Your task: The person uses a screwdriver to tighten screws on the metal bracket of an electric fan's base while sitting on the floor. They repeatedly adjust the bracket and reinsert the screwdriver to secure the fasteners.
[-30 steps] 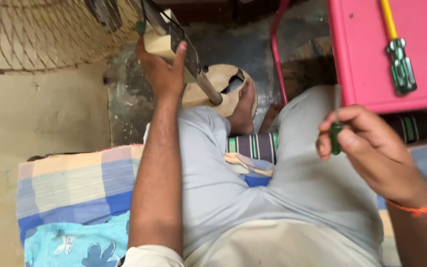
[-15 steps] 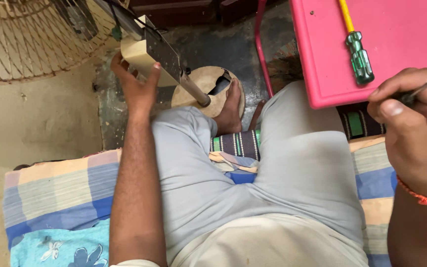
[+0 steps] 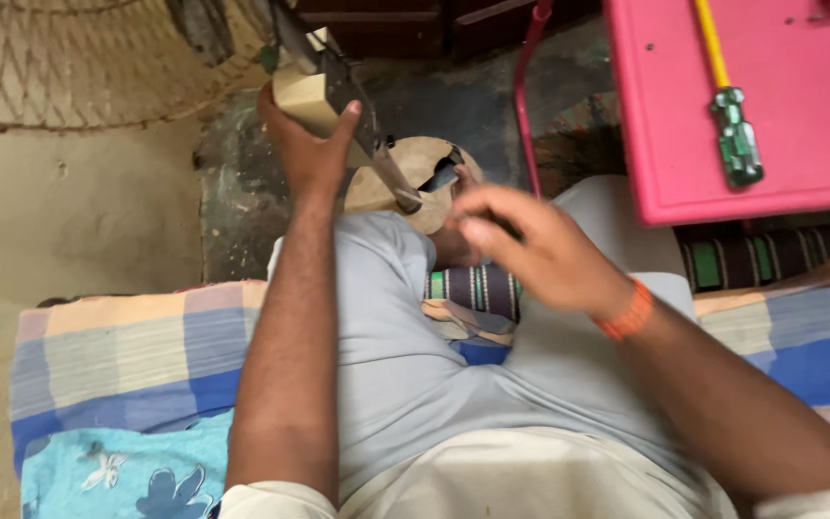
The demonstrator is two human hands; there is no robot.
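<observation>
While you sit on the checked bed cover (image 3: 136, 356), your left hand (image 3: 307, 154) is raised and clenched around a beige block with a dark metal plate and a rod (image 3: 333, 101), held up near the wire fan guard (image 3: 79, 58). Your right hand (image 3: 530, 252), blurred, hovers over your knees just beside the rod's tip; I cannot tell whether it grips anything. A green-handled screwdriver (image 3: 734, 135) lies on the pink stool (image 3: 665, 115), well apart.

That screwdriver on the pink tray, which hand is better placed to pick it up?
Probably the right hand: it is free and on the same side as the screwdriver. The left hand is gripping the beige block.
</observation>
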